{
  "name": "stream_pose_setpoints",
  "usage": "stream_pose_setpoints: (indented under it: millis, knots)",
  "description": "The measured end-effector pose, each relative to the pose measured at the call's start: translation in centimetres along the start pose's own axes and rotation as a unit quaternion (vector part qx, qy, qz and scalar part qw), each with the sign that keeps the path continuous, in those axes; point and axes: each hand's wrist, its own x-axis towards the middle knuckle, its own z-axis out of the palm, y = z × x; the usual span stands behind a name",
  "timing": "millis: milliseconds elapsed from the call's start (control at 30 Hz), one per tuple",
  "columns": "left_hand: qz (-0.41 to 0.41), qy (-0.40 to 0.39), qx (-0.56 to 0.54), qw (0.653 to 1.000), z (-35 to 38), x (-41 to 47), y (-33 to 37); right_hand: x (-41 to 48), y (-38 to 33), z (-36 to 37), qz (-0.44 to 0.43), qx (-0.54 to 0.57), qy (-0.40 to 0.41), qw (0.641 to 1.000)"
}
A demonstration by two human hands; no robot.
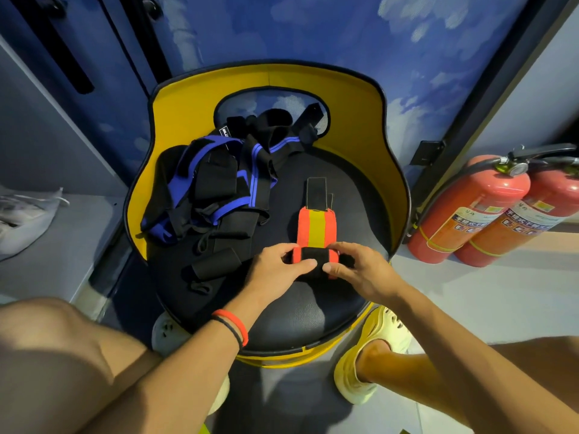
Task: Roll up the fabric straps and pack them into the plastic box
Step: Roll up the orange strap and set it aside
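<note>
One orange-and-yellow strap (316, 227) lay on the black chair seat (313, 317), right of a tangled heap of black-and-blue straps (213, 189); how many straps made up that heap could not be told; two red fire extinguishers (470, 211) stood side by side on the floor to the right of the chair; two wristbands (233, 327), one red and one black, circled the left wrist.

The strap's near end was wound into a short roll with a black outer face, and that roll sat directly inside the grip of both hands; the flat remainder ran away from the person, ending in a black tab (316, 192) at the far end.

The left hand (275, 264) pinched the roll's left end, thumb across the top and fingers curled behind; the right hand (357, 267) pinched the right end in the same way, thumb tip close to the left thumb; both forearms reached in from below, converging over the front of the seat, wrists low and near the cushion.
</note>
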Motion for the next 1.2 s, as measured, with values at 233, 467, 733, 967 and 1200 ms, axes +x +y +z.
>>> stream_pose_setpoints:
  millis: [233, 467, 733, 967, 1200]
  knots:
    - [-0.004, 0.006, 0.007, 1.0, 0.0, -3.0, -1.2, -1.2, -0.4, -0.1, -0.005, -0.051, -0.032, 0.998]
    - [-0.051, 0.041, 0.04, 0.997, 0.0, -1.3, 1.8, -0.6, -0.3, 1.4, -0.039, -0.027, 0.106, 0.993]
    - [-0.044, 0.065, 0.057, 0.995, 0.4, 1.4, 3.4, 0.0, 0.1, 2.0, -0.031, -0.138, 0.067, 0.988]
    - [0.011, 0.051, 0.092, 0.994, 1.2, 3.0, 4.1, 0.8, 0.5, 1.8, -0.033, -0.146, 0.066, 0.987]
    - [-0.033, -0.029, 0.152, 0.987, 0.4, 4.1, 4.7, 1.3, 0.9, 2.0, -0.029, -0.175, 0.083, 0.981]
